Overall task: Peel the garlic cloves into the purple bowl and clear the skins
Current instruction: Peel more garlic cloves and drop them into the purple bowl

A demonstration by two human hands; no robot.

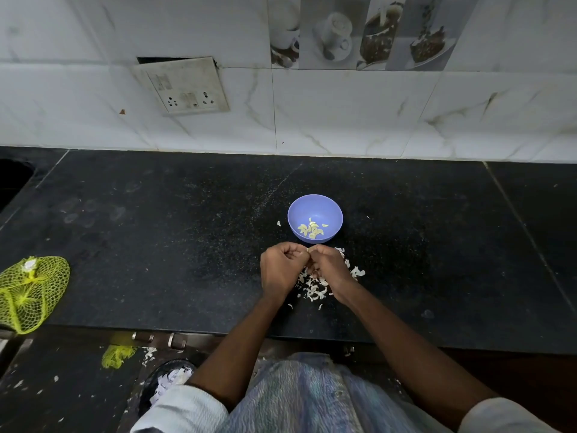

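Both hands, left hand (282, 266) and right hand (330, 267), meet mid-frame just below the purple bowl (315, 218); your curled fingers pinch a garlic clove (308, 250), so skins (312, 287) drop beneath.

Both forearms reach forward, converging. Left hand (282, 266) and right hand (329, 264) meet knuckle to knuckle, fingers (296, 250) curled inward, thumbs nearly touching.

text: none legible | switch plate (184, 85): markings too blurred to read | wall tiles (359, 32): cup pictures only, no lettering
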